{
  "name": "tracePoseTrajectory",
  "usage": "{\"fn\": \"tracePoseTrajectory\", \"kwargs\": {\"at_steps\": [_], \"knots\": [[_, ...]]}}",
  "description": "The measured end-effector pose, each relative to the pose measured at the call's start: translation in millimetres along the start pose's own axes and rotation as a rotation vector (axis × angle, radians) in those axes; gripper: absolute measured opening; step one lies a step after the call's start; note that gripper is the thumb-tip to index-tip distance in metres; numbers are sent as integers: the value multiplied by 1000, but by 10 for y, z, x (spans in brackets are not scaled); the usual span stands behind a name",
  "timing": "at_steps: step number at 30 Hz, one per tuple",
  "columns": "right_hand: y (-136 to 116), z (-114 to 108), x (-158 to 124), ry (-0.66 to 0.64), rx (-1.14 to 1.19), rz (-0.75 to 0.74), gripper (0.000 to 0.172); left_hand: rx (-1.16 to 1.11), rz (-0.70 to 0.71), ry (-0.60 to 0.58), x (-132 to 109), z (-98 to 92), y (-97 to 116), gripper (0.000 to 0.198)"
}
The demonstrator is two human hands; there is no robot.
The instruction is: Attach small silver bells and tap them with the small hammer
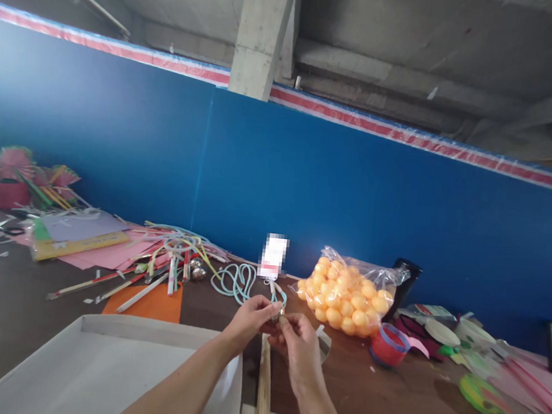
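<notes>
My left hand (250, 318) and my right hand (299, 349) meet above the table's middle, fingers pinched together on a small metallic object (279, 314) that is too small to name. A pale blue cord (277, 292) runs up from the pinch to a white tag (272, 257). More loops of pale blue cord (234, 280) lie just behind my hands. A thin wooden stick (264, 388) lies under my right wrist.
A clear bag of orange balls (345, 295) sits right of my hands, with a red tape roll (388, 345) beside it. A white tray (95, 365) fills the near left. Sticks, tubes and pink paper (120, 254) crowd the left; craft clutter lies at right before a blue wall.
</notes>
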State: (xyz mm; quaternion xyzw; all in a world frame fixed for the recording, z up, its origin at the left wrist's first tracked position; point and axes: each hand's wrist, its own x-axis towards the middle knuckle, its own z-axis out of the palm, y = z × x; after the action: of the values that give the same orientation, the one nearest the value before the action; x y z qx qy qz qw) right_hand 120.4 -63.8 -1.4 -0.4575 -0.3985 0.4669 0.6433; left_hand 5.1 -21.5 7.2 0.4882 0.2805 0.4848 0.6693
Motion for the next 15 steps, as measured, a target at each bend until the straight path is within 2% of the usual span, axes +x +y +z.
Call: {"fn": "tracePoseTrajectory", "kwargs": {"at_steps": [5,9,12,15], "knots": [[-18,34,-24,19,26,-2,25,-37,-7,-17,2,5,10,33],[-56,73,-39,47,-37,-51,26,-145,-16,10,21,31,-10,32],[-75,47,-37,98,-212,-87,29,-257,-18,51,54,13,-38,30],[-67,-19,-61,57,-557,-171,23,-327,-42,124,93,-44,-62,29]]}}
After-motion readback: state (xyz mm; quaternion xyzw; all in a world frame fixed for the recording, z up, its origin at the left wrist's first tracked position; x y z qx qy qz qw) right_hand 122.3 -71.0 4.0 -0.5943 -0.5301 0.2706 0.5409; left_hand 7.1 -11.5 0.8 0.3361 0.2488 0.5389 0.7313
